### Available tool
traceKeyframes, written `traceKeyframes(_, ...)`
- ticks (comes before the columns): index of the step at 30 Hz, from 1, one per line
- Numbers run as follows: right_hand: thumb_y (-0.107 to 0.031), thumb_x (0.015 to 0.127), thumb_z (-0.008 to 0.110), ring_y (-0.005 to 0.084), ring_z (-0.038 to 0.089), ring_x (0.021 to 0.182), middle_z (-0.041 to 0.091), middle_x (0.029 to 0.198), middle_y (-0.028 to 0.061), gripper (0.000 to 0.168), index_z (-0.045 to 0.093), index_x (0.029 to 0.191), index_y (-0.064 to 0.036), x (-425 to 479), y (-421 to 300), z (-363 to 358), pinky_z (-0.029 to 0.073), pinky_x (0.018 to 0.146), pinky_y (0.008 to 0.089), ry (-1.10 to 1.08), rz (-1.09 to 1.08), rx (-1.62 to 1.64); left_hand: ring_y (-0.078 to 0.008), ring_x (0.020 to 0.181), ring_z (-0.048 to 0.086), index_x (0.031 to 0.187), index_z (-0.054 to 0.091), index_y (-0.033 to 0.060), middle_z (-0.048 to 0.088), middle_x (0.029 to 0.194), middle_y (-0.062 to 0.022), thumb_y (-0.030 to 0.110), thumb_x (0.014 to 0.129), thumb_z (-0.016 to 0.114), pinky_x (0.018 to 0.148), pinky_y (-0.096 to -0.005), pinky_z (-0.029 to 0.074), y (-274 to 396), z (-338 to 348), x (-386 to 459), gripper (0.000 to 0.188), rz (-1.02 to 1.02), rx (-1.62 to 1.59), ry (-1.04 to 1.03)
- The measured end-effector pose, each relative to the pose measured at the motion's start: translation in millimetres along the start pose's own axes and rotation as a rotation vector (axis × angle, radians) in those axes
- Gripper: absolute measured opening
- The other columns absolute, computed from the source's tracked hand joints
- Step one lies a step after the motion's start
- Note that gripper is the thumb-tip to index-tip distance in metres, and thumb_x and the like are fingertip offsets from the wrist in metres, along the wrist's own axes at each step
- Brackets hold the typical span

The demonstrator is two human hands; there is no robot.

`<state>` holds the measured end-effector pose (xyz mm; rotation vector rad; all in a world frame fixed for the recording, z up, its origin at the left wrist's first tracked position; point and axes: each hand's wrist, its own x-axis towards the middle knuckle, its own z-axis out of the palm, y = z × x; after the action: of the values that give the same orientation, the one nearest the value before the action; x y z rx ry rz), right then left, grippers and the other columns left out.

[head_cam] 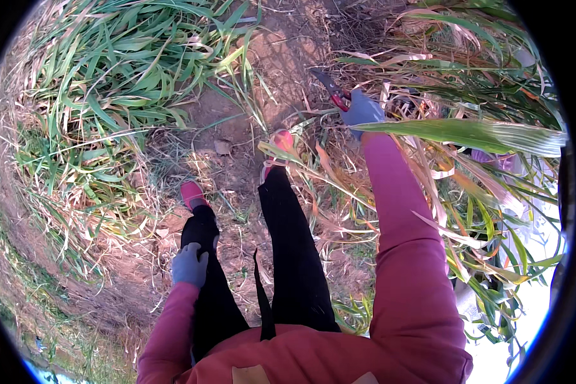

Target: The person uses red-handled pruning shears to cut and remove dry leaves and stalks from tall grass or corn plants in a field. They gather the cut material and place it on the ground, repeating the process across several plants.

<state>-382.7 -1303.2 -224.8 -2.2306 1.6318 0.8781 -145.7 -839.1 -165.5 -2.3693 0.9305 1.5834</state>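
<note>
My right hand, in a grey-blue glove, grips pruning shears with red handles and a dark blade, which points up and left over bare soil. A long green leaf crosses just below that hand, over the wrist. Dry leaves and stalks lie around and to the right of it. My left hand, gloved the same way, rests on the knee of my black trousers with nothing seen in it.
Cut green leaves lie heaped at the upper left. Tall leafy plants stand along the right side. My feet, in red shoes, are on brown soil strewn with straw. A stone or clod lies between heap and feet.
</note>
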Motion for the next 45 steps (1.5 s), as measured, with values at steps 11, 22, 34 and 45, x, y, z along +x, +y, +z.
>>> traceKeyframes(11,-0.018,0.076,0.064,0.0347,0.058,0.100,0.060,0.106,0.0153,0.033,0.052,0.105,-0.009,127,137,26,0.047,0.083,0.0449,0.105,-0.194,-0.463,-0.0320,0.089,0.056,0.095,0.060,0.0060,0.062,0.090,-0.0108,0.019,0.078,0.065,0.077,-0.0428,0.045,44,45,-5,0.022,-0.065,-0.101,0.026)
traceKeyframes(22,-0.018,0.076,0.064,0.0339,0.058,0.097,0.061,0.101,0.0155,0.030,0.054,0.103,-0.009,155,150,51,0.047,0.081,0.0446,0.134,-0.179,-0.439,-0.0318,0.089,0.056,0.094,0.060,0.0065,0.062,0.091,-0.0105,0.019,0.078,0.064,0.079,-0.0429,0.044,75,56,11,0.021,-0.086,-0.087,-0.026)
traceKeyframes(34,-0.016,0.075,0.063,0.0321,0.058,0.091,0.058,0.101,0.0149,0.027,0.051,0.098,-0.008,82,180,82,0.048,0.073,0.0422,0.319,-0.353,-0.444,-0.0321,0.085,0.056,0.093,0.059,0.0067,0.062,0.089,-0.0105,0.018,0.078,0.064,0.075,-0.0436,0.045,81,60,13,0.019,-0.029,-0.005,-0.023)
traceKeyframes(45,-0.033,0.074,0.064,0.0344,0.063,0.078,0.064,0.081,0.0193,0.039,0.058,0.093,0.000,21,276,217,0.047,0.073,0.0410,-0.241,0.480,0.630,-0.0319,0.087,0.057,0.094,0.059,0.0071,0.062,0.089,-0.0104,0.019,0.079,0.064,0.077,-0.0433,0.046,72,56,17,0.020,-0.036,-0.021,-0.036)
